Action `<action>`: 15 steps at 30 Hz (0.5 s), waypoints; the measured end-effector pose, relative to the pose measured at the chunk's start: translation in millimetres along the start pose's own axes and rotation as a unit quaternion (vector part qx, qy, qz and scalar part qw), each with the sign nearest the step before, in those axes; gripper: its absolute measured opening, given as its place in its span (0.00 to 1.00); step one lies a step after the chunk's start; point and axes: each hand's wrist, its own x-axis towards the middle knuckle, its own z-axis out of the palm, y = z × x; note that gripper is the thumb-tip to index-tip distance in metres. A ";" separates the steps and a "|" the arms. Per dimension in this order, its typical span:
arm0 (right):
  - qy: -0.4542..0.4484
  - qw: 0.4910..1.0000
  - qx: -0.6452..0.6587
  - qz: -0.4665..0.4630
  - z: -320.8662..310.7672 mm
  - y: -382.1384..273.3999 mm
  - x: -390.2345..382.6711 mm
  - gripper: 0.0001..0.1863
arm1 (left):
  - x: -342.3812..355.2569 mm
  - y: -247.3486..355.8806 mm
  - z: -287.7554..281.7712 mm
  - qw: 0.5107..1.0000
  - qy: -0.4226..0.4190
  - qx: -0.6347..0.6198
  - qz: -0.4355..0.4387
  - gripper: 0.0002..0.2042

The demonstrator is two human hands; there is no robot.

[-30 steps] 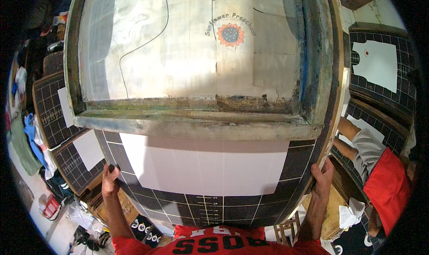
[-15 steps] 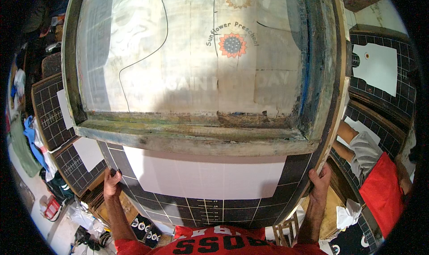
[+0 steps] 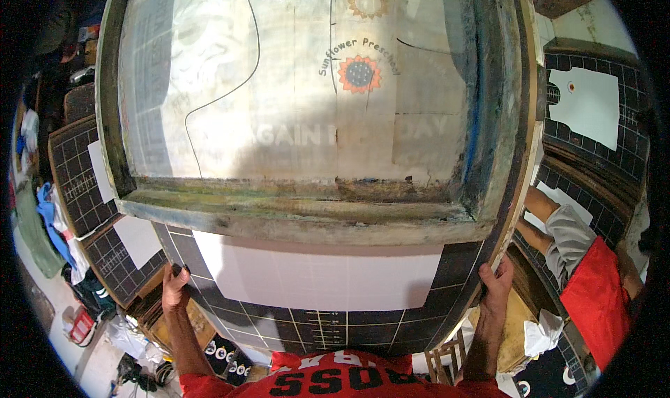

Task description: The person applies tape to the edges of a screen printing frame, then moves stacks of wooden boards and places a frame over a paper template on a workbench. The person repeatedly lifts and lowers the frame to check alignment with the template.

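Note:
A wooden-framed printing screen (image 3: 307,228) rests on a black board (image 3: 286,332) ruled with a pale grid. Its pale mesh shows a small orange-and-black sunflower print (image 3: 359,74), with a fainter flower above. White fabric (image 3: 328,276) lies flat on the board and sticks out from under the screen's near edge; the part under the frame is mostly hidden. My left hand (image 3: 176,283) grips the board's left edge, thumb on top. On the opposite edge, my right hand (image 3: 495,281) grips likewise. The fingers of both are partly hidden beneath the board.
More gridded boards with white fabric pieces stand to the left (image 3: 105,255) and right (image 3: 628,105). A co-worker in a red top (image 3: 600,300) and grey shorts is close on my right. Clothes and clutter (image 3: 42,237) lie at far left.
The screen and the board's right side appear shifted very slightly left in the picture. Both my hands keep their hold on the board's edges.

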 end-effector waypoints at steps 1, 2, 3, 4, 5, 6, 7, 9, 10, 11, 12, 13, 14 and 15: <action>-0.004 1.000 -0.003 -0.001 0.2 -0.3 0.0 0.32 | -0.3 0.7 1.9 1.000 0.001 0.003 0.008 0.40; -0.008 1.000 -0.002 -0.007 0.3 -1.0 0.0 0.32 | -0.8 1.6 3.3 1.000 0.014 0.015 0.014 0.40; -0.011 1.000 -0.005 0.000 0.3 -1.7 0.2 0.31 | -1.4 2.3 4.5 0.999 -0.011 0.018 0.038 0.33; -0.015 1.000 -0.004 0.001 0.4 -2.4 0.4 0.31 | -1.9 2.7 5.6 0.997 -0.024 0.029 0.060 0.25; -0.022 1.000 0.002 -0.003 0.4 -3.1 0.6 0.31 | -2.4 3.3 6.1 0.996 -0.024 0.046 0.076 0.22; -0.023 1.000 0.001 0.004 0.4 -3.4 0.9 0.31 | -2.6 3.6 6.4 0.995 -0.043 0.032 0.079 0.19; -0.028 1.000 0.004 0.007 0.3 -3.6 1.2 0.32 | -3.2 3.9 6.2 0.996 -0.048 0.025 0.076 0.20; -0.035 0.999 0.010 0.010 -0.1 -2.6 1.8 0.33 | -3.2 4.3 5.4 0.997 -0.043 0.014 0.055 0.26; -0.036 0.999 0.011 0.011 -0.6 -1.7 2.1 0.33 | -2.7 4.4 4.9 0.999 -0.034 0.010 0.036 0.31; -0.040 0.999 0.018 0.011 -1.2 -0.4 2.3 0.34 | -2.3 4.4 4.2 0.999 -0.020 0.011 0.023 0.37; -0.040 0.999 0.013 0.009 -2.2 0.8 2.7 0.34 | -2.3 3.9 3.7 1.000 -0.020 0.008 0.019 0.37; -0.042 0.999 0.012 0.005 -3.3 2.3 2.8 0.35 | -2.2 3.5 3.2 1.000 -0.016 0.010 0.020 0.37; -0.044 0.999 0.012 0.001 -4.7 3.5 3.2 0.36 | -2.0 3.4 2.8 0.999 -0.006 0.022 0.023 0.37; -0.047 0.999 0.013 0.003 -6.0 4.8 3.5 0.36 | -2.0 3.1 2.7 1.000 -0.011 0.010 0.019 0.37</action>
